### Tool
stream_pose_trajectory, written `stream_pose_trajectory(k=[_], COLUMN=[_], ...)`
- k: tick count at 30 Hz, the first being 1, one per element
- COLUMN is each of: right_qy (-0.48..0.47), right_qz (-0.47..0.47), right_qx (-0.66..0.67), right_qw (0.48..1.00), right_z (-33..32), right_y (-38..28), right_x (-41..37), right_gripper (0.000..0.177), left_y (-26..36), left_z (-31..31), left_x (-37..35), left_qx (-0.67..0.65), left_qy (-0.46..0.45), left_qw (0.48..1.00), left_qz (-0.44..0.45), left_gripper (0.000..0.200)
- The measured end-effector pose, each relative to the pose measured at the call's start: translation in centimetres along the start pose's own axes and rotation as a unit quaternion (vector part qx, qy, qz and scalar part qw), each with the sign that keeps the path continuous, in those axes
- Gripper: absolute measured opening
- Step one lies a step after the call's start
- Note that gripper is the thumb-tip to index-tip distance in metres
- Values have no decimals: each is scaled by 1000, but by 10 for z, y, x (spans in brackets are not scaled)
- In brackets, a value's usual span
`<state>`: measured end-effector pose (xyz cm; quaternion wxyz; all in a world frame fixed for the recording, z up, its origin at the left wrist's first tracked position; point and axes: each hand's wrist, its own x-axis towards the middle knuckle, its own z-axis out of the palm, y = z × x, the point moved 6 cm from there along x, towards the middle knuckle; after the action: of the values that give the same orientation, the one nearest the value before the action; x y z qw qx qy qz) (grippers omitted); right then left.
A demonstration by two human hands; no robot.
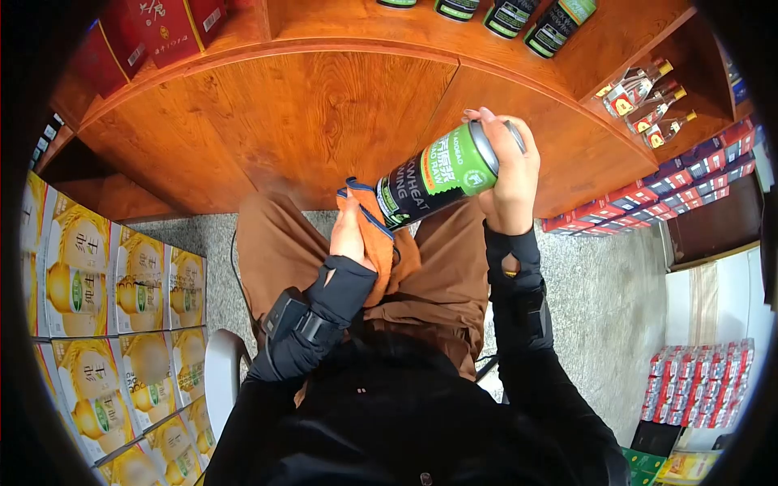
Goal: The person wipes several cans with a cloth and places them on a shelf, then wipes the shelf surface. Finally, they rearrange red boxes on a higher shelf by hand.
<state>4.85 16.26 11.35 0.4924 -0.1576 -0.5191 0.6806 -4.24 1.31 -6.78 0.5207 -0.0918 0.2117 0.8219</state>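
Note:
A large black and green beer can [429, 174] is held tilted above my lap, its silver top toward the upper right. My right hand [512, 174] wraps around that top end, with the fingers curled over the rim. At the can's lower end, my left hand [348, 235] grips an orange cloth [377, 235] with dark blue edging. The cloth presses against the can's base and part of it hangs down over my lap. Folds of the cloth hide some of my left fingers.
Similar cans [510, 16] stand on the wooden shelf [348, 32] ahead. Red boxes [166, 32] are at its left, small glass bottles [640, 93] in a right compartment. Yellow-white cartons [81, 275] are stacked at left, red-blue packs [648, 198] at right. Shrink-wrapped red cans [697, 385] sit lower right.

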Motion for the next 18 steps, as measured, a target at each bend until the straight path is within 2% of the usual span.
stream_pose_trajectory(k=[2,3,4,6,7,8,9,10,12,14,15,17,18], right_qy=[16,45,75,73,102,131,148,149,106,96,94,91,99], right_qz=[4,-3,-11,-18,7,31,64,58,101,88,92,95,-117], right_qx=[19,36,54,66,89,112,132,134,210,212,237,263,-48], right_qw=[1000,998,996,995,991,985,978,978,967,968,963,956,987], right_z=[-1,-4,-6,-7,-19,-26,-31,-36,-38,-40,-39,-36,-37], right_y=[1,0,-1,-3,5,10,15,14,22,19,17,19,-2], right_x=[1,2,2,4,8,12,13,14,12,10,9,7,3], right_gripper=[13,14,15,18,19,21,22,22,22,20,21,25,32], left_y=[22,30,31,43,47,49,55,60,73,83,87,90,88], left_z=[10,15,23,46,50,53,60,68,85,99,103,123,141], left_x=[-3,-7,-9,-19,-22,-23,-29,-35,-50,-57,-58,-72,-82], left_qx=[62,70,70,92,105,106,167,227,376,451,452,508,544], left_qy=[8,16,13,3,4,0,-7,-13,15,33,31,16,-13], left_qw=[987,979,979,949,931,930,899,861,762,698,696,568,506], left_qz=[146,189,192,303,349,351,404,454,527,556,557,647,670], left_gripper=[38,35,35,40,40,40,41,43,44,44,44,53,59])
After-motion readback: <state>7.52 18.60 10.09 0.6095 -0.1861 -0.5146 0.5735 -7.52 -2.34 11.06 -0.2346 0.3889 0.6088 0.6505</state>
